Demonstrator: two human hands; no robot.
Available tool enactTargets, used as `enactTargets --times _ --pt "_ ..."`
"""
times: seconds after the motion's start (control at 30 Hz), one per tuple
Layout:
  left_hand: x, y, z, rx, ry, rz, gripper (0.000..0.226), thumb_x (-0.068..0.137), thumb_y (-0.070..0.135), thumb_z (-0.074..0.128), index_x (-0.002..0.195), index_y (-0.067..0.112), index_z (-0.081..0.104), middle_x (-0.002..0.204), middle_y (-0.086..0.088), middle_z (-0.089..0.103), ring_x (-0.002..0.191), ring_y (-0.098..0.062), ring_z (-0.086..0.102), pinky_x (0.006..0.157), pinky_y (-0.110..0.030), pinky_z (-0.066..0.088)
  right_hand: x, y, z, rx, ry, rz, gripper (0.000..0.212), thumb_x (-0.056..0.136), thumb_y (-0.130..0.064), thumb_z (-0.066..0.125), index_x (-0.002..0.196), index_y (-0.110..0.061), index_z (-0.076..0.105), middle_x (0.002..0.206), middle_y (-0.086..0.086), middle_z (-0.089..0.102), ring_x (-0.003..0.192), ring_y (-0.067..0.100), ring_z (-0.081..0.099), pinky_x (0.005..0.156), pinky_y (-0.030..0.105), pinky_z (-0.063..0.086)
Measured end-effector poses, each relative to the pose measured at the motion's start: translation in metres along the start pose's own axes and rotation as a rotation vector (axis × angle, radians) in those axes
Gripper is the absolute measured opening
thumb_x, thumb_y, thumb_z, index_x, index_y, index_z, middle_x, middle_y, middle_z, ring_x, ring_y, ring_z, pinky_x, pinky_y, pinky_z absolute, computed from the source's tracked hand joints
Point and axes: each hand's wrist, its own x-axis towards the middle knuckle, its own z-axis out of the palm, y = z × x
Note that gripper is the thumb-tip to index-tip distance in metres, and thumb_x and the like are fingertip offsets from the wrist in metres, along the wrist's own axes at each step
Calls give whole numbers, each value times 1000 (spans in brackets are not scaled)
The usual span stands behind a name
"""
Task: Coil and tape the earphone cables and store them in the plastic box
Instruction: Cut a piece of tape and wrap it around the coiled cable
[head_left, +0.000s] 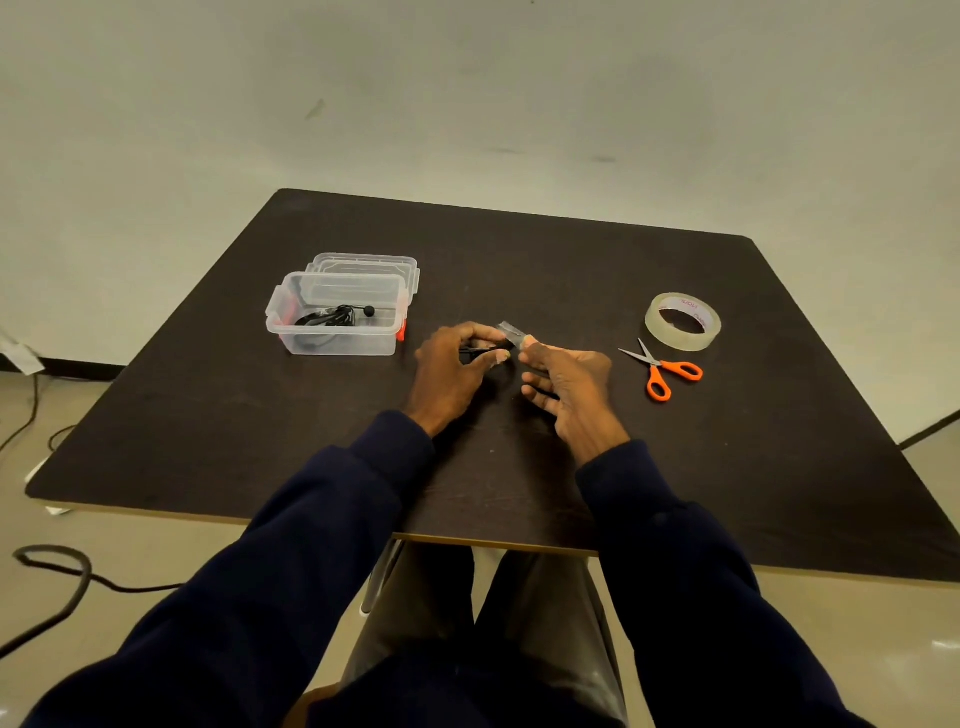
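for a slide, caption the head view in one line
Left hand grips a black earphone cable while the right hand holds a tape strip, plastic box alongside.

Dark table (571, 260), black floor cable (87, 571)

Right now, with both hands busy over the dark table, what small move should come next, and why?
Probably press the short clear tape strip pinched by the right hand onto the black earphone cable gripped in the left hand, then wrap it round. The strip is free of the clear tape roll and nearly touches the cable.
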Motion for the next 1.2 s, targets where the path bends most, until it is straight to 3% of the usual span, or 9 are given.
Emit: enactTargets --times 0.27,0.43,0.57,0.67,0.93,1.2 --pt "-5 5 1 -77 59 -5 58 81 14 85 130 28 59 85 5 73 85 -6 72 94 -41 57 -1 -3 0 19 10 39 26 88 -12 80 109 0 69 89 9 76 66 14 65 56 25 57" --pt "-4 2 3 17 69 26 43 85 20 81 124 33 70 96 10 76 95 -9 69 101 -50 51 -2 -2 0 16 11 41 22 87 -11 80 105 -1 70 92 11 78 67 15 65 58 27 57" --pt "-4 3 3 25 65 37 24 90 18 76 114 22 78 112 6 77 108 0 66 103 -38 51 -1 -2 1 18 18 35 23 87 -10 79 106 0 70 91 12 78 67 16 66 58 27 57" --pt "-4 5 4 5 81 25 20 92 18 74 111 22 79 109 7 78 106 -3 69 100 -39 55 0 -2 2 16 3 35 26 88 -11 79 109 1 69 92 12 77 66 15 67 55 25 57" --pt "0 14 7 -106 122 -80 17 97 8 66 105 13 80 100 2 78 96 -5 72 88 -23 57 1 2 4 34 -48 6 20 89 -13 79 104 -1 72 91 11 76 67 15 68 60 25 59" --pt "3 28 11 -394 151 -294 16 98 2 63 105 7 77 97 -4 78 90 -10 74 76 -17 57 -1 9 13 104 -55 -54 8 89 -15 80 88 -8 76 84 8 75 65 12 66 60 27 58"
